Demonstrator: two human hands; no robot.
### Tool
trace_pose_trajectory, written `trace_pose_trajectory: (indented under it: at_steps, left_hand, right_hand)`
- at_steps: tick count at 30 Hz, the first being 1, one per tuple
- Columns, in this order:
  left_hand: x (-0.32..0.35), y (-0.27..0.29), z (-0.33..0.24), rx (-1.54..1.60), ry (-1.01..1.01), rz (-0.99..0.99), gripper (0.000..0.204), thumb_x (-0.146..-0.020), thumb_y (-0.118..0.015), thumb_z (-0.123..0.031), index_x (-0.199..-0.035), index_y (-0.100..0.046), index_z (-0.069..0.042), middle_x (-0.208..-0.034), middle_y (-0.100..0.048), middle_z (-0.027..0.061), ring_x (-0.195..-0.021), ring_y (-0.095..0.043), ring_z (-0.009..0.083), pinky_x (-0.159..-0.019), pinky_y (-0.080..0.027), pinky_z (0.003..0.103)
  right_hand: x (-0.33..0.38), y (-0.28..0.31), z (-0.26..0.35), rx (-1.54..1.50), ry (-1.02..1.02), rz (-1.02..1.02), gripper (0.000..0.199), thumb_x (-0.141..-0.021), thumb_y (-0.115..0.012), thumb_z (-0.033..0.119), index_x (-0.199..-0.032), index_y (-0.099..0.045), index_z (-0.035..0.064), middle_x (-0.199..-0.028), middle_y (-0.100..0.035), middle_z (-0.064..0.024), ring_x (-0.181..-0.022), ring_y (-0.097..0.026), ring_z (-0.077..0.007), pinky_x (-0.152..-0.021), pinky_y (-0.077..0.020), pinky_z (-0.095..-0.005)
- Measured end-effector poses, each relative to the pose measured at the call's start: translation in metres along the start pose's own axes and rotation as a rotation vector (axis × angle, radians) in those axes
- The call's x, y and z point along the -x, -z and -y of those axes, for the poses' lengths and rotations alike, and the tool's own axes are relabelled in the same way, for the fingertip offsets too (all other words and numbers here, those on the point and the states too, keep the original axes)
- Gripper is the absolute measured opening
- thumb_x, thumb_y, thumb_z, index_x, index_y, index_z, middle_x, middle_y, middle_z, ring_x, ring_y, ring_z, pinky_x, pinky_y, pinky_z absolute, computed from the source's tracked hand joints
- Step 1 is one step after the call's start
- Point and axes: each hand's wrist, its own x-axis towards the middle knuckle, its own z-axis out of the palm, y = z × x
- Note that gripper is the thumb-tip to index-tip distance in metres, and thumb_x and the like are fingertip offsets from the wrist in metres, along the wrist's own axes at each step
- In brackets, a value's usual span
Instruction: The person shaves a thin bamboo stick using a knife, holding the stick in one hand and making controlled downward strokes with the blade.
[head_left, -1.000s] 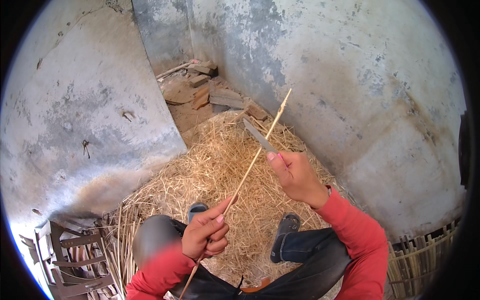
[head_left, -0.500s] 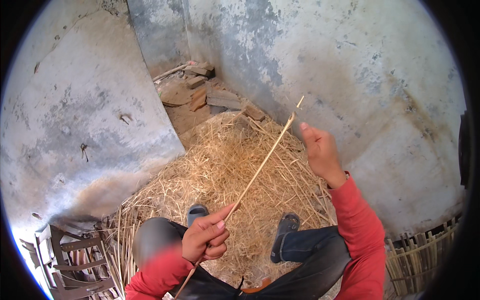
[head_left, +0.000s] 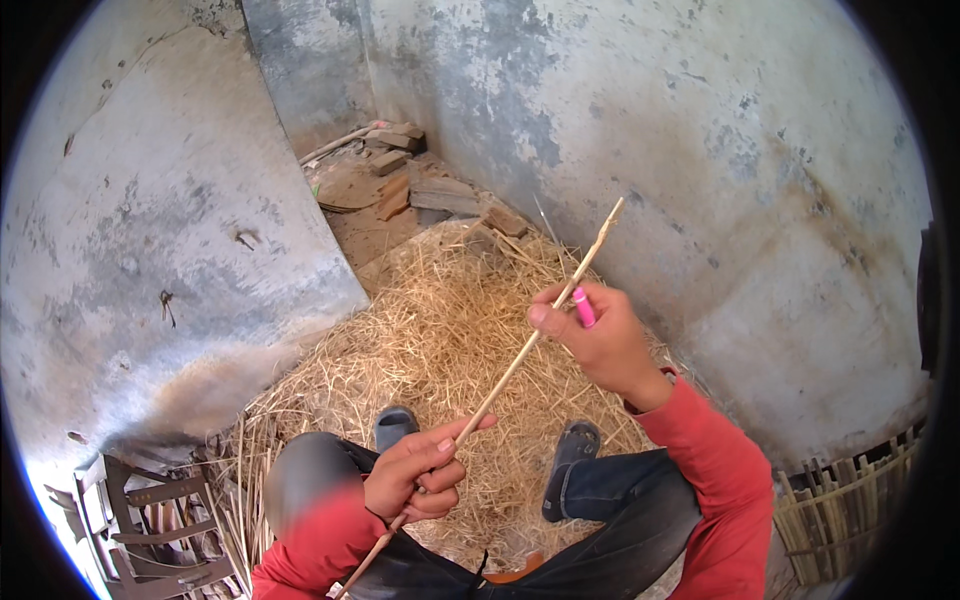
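Note:
A long, thin, pale wooden stick (head_left: 515,367) slants up from my lap toward the right wall. Its far tip looks whittled and uneven. My left hand (head_left: 418,475) is closed round its lower part, thumb on top. Farther up, my right hand (head_left: 602,338) is closed on a pink-handled knife (head_left: 584,308), with thumb and fingers against the stick. The knife's narrow blade appears almost edge-on beyond the fingers; part of the handle is hidden in the palm.
Straw and shavings (head_left: 450,320) cover the floor between my sandalled feet. Broken bricks (head_left: 392,160) lie in the far corner. Weathered walls (head_left: 700,130) rise on both sides. A wooden frame (head_left: 165,520) stands at lower left, a slatted basket (head_left: 840,515) at lower right.
My right hand has come down and left, from beside the stick's tip to the stick itself, and the pink handle now shows. A small sliver near the tip is gone from view.

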Motion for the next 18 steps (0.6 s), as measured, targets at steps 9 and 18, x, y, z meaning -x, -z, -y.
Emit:
trace_pose_trajectory:
  at_steps: [9,18]
  left_hand:
    - [-0.011,0.008,0.017,-0.52,-0.043,-0.081,0.035,-0.11,-0.043,-0.024,-0.136,-0.053,-0.002,-0.067,-0.05,-0.0011,-0.051,-0.039,0.0046,-0.047,-0.032,0.021]
    - [-0.005,0.0,0.012,-0.68,-0.129,-0.1,0.032,-0.108,-0.049,-0.017,-0.136,-0.055,-0.001,-0.079,-0.068,0.0052,-0.053,-0.048,0.0039,-0.05,-0.038,0.018]
  right_hand:
    - [-0.009,0.009,-0.005,-0.012,-0.036,-0.036,0.035,-0.096,-0.073,0.03,-0.074,-0.063,0.0047,-0.059,-0.046,0.0085,-0.055,-0.037,-0.003,-0.048,-0.029,-0.0262]
    - [-0.022,0.059,-0.015,-0.285,-0.021,-0.24,0.031,-0.104,-0.061,0.033,-0.084,-0.06,0.0081,-0.061,-0.042,0.0092,-0.051,-0.034,-0.0006,-0.045,-0.0265,-0.0225]
